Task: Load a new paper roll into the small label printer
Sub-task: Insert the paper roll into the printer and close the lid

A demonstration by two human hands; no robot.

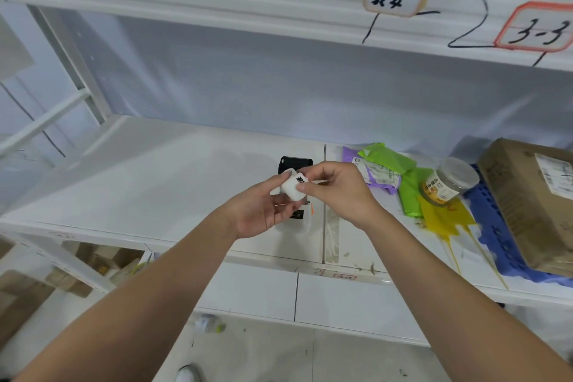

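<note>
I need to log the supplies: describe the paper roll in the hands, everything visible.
The paper roll is a small, stubby white cylinder, apparently paper, with a black-printed mark on its upper end. It is held tilted above the shelf, just in front of the printer. The left hand cradles it from below; the right hand pinches its top edge. Its core is hidden.

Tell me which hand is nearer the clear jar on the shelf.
Right. The right hand sits just left of the jar; the left hand is farther left, beyond the paper roll both hold.
</note>
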